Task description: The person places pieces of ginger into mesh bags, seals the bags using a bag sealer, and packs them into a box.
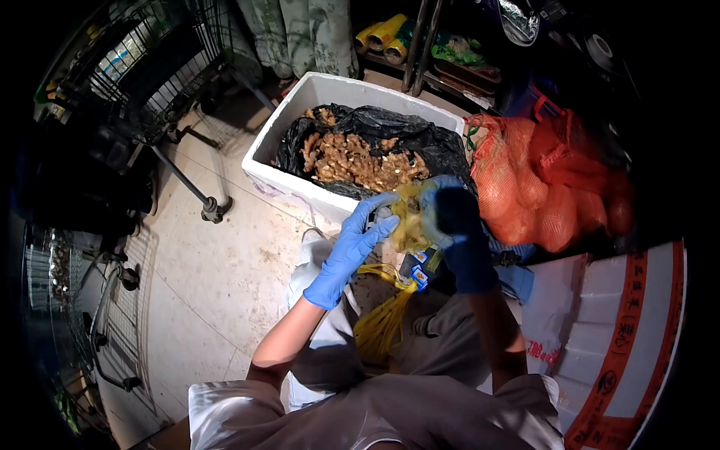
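Observation:
My left hand (pixel 358 244), in a blue glove, pinches the near side of a yellow mesh bag (pixel 407 219) in front of my knees. On the other side my right hand (pixel 454 217), gloved too and partly in dark shadow, is closed on the same mesh; its fingers are somewhat blurred. What is inside the mesh cannot be made out. Across my lap lies a bundle of yellow mesh bags (pixel 384 326) with blue labels (pixel 419 277). Just beyond my hands, ginger roots (pixel 364 159) are heaped on black plastic (pixel 375 120) inside a white foam box (pixel 261 154).
Red net sacks (pixel 517 184) of round produce stand right of the box. White cartons (pixel 600 330) with red tape lie at my lower right. Shopping carts (pixel 161 82) stand on the left over the tiled floor (pixel 217 277). A rack (pixel 420 45) holds yellow rolls (pixel 386 34).

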A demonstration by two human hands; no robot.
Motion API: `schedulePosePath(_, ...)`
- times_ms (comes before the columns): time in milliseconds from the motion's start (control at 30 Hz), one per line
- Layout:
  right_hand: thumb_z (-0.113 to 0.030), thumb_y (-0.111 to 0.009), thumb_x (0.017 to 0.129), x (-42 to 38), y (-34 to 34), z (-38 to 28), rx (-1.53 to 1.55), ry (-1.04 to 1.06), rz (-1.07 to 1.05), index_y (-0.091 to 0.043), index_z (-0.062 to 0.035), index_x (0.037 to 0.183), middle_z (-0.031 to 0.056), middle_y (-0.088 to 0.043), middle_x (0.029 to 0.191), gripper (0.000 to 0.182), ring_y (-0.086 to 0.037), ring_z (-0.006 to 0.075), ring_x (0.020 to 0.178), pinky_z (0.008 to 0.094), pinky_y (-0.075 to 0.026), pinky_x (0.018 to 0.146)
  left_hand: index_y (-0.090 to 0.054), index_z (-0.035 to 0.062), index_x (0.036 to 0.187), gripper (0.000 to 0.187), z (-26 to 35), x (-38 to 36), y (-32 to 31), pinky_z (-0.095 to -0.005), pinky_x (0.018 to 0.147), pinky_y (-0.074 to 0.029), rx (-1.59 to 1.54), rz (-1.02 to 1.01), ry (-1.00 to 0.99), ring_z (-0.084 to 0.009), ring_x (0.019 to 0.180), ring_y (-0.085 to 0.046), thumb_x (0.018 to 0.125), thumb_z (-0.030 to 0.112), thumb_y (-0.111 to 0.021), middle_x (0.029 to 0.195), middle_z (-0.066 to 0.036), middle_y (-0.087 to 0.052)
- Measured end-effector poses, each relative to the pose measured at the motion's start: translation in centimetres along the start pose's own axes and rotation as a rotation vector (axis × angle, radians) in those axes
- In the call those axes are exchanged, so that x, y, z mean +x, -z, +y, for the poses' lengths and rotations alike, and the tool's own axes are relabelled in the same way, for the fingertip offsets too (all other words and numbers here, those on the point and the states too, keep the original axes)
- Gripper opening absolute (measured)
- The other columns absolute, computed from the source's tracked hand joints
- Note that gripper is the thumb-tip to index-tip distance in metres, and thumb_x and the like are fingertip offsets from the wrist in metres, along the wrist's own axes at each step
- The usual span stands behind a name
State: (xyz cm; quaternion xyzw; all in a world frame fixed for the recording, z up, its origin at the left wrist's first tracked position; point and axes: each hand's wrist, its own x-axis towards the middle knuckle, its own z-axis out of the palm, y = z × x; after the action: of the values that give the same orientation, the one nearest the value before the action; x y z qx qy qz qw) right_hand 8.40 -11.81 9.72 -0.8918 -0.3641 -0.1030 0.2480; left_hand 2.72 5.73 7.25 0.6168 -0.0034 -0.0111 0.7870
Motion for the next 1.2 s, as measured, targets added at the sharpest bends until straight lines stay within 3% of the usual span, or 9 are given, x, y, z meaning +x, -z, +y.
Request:
schedulePosePath(100,-0.02,-0.044,0.081,-1.2,-0.4,-1.2,-0.02,0.208,0.42,-0.054,-0.0029,0.095,0.0014,-0.053,0.075,0.024,-0.051,0.0126,0.064,0.0227,-0.041,0.056,-0.054,0.0044,0.088,0.018,-1.6,0.2,0.2,-0.0204,0.071,-0.038,0.137,0.001,-0.107,-0.0072,0.078,-0.046,0.072,0.007,-0.059,0.082,0.0,-0.048)
schedulePosePath(167,-0.013,-0.058,0.07,-1.1,1.1,-3.4,1.212,-0.646,0.344,-0.053,-0.0011,0.086,-0.0011,-0.052,0.076,0.021,-0.048,0.009,0.069,0.024,-0.039,0.062,-0.056,0.0008,0.078,0.012,-1.0,-0.1,0.4,-0.0227,0.07,-0.036,0.246,0.139,-0.203,-0.0111,0.075,-0.045,0.068,0.006,-0.061,0.083,-0.004,-0.049)
schedulePosePath(433,-0.009,-0.057,0.069,-2.7,3.7,-1.8,0.657,-0.773,-0.001,-0.053,-0.0041,0.07,-0.0022,-0.045,0.057,0.006,-0.041,0.004,0.051,0.0211,-0.032,0.043,-0.055,-0.0021,0.073,0.006,6.4,-3.2,1.3,-0.0246,0.066,-0.036,0.538,0.217,-0.583,-0.0164,0.07,-0.043,0.069,0.002,-0.058,0.071,-0.006,-0.046)
schedulePosePath(567,-0.005,-0.053,0.073,-3.5,2.7,-1.9,0.71,-0.666,0.108,-0.053,-0.0013,0.072,0.0005,-0.047,0.059,0.004,-0.043,0.0077,0.054,0.0223,-0.037,0.05,-0.052,-0.0008,0.07,0.008,6.6,-2.6,1.0,-0.0263,0.07,-0.037,0.517,0.026,-0.51,-0.0158,0.074,-0.044,0.068,0.003,-0.059,0.076,-0.006,-0.047)
schedulePosePath(633,-0.004,-0.05,0.074,-3.8,2.9,0.8,-0.165,0.258,0.216,-0.052,-0.0005,0.072,0.0019,-0.047,0.061,0.004,-0.043,0.0088,0.056,0.0222,-0.038,0.053,-0.051,-0.0004,0.071,0.008,7.3,-2.3,1.0,-0.0261,0.071,-0.038,0.346,0.045,-0.493,-0.0159,0.077,-0.045,0.069,0.002,-0.058,0.08,-0.007,-0.047)
schedulePosePath(767,-0.011,-0.058,0.065,-5.3,3.4,-1.2,0.391,-0.247,0.158,-0.058,-0.0076,0.087,0.0046,-0.055,0.079,0.022,-0.053,0.0161,0.072,0.0267,-0.042,0.062,-0.047,0.0004,0.08,0.009,6.8,-2.9,-0.5,-0.025,0.068,-0.041,-0.022,0.009,-0.176,-0.0126,0.073,-0.048,0.074,0.002,-0.054,0.083,-0.006,-0.048)
schedulePosePath(833,-0.011,-0.056,0.066,-4.6,4.3,-2.5,-0.435,0.192,0.107,-0.058,-0.0107,0.087,0.0018,-0.056,0.085,0.022,-0.053,0.0133,0.074,0.0246,-0.04,0.069,-0.046,0.0015,0.082,0.009,5.7,-2.6,0.1,-0.0249,0.067,-0.043,0.006,-0.012,-0.217,-0.0112,0.071,-0.049,0.076,0.003,-0.052,0.084,-0.006,-0.049)
schedulePosePath(1067,-0.004,-0.052,0.06,-6.4,2.8,0.2,-0.25,0.22,0.169,-0.058,-0.0046,0.085,0.0083,-0.056,0.075,0.025,-0.052,0.0228,0.069,0.0327,-0.041,0.068,-0.042,0.0015,0.104,0.048,4.5,0.4,1.7,-0.0196,0.066,-0.036,-0.191,-0.064,-0.356,-0.008,0.072,-0.044,0.068,0.024,-0.065,0.077,-0.001,-0.046)
schedulePosePath(1200,-0.005,-0.053,0.06,-6.4,4.3,-0.5,-0.217,0.245,0.151,-0.06,-0.0075,0.082,0.006,-0.056,0.075,0.023,-0.053,0.0202,0.072,0.0309,-0.042,0.067,-0.029,0.0085,0.123,0.085,1.5,0.1,-0.4,-0.0246,0.084,-0.036,0.295,-0.331,0.081,-0.0171,0.104,-0.039,0.052,0.023,-0.074,0.123,-0.006,-0.033)
